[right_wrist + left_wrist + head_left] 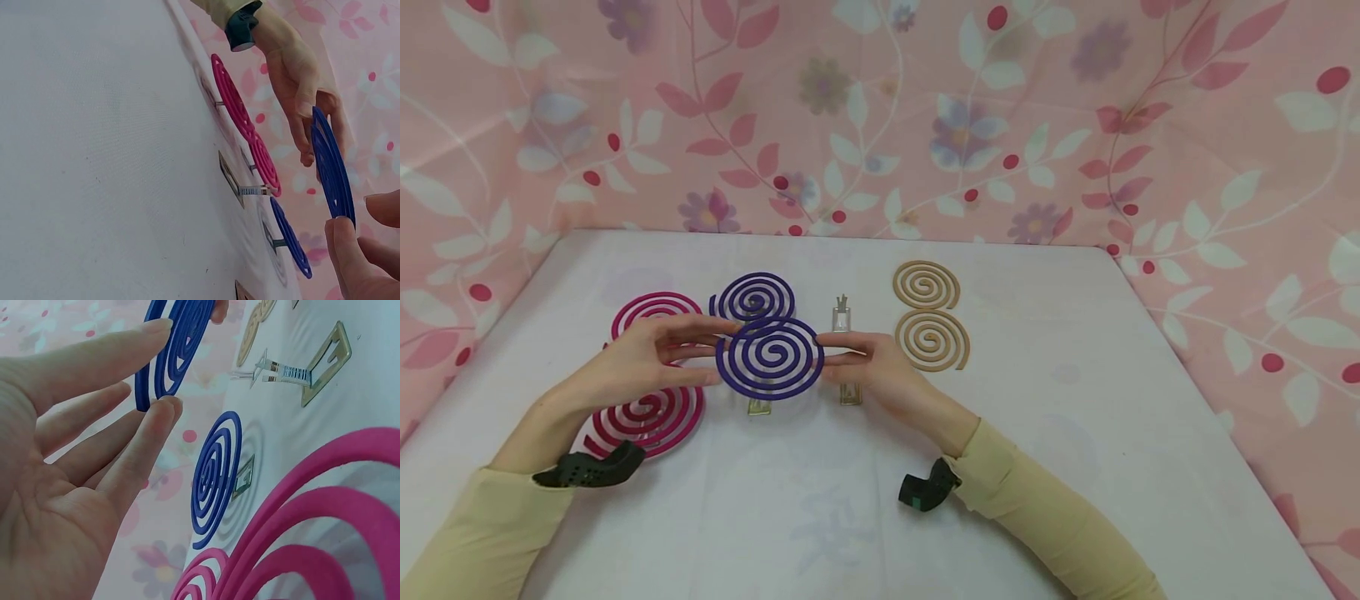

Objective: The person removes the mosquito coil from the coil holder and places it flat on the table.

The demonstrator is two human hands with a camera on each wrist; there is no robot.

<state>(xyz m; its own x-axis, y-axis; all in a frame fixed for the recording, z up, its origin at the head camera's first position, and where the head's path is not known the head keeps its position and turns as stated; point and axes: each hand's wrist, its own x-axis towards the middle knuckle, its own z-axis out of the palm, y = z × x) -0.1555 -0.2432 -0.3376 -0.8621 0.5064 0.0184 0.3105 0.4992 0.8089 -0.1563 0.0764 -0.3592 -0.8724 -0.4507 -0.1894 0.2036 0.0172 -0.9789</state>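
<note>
A blue mosquito coil is held up over the table, tilted nearly on edge in both wrist views. My left hand pinches its left rim between thumb and fingertips. Opposite, my right hand grips the right rim with thumb and fingers. Behind it, a second blue coil sits raised on a small metal stand. Under the held coil, the near stand is mostly covered. Beneath my left hand are two magenta coils, lifted off the table on stands.
Two tan coils lie at the back, right of centre. Between them and the blue coils are two bare metal stands with upright prongs, one partly behind my right hand. A white cloth covers the table; floral fabric hangs behind.
</note>
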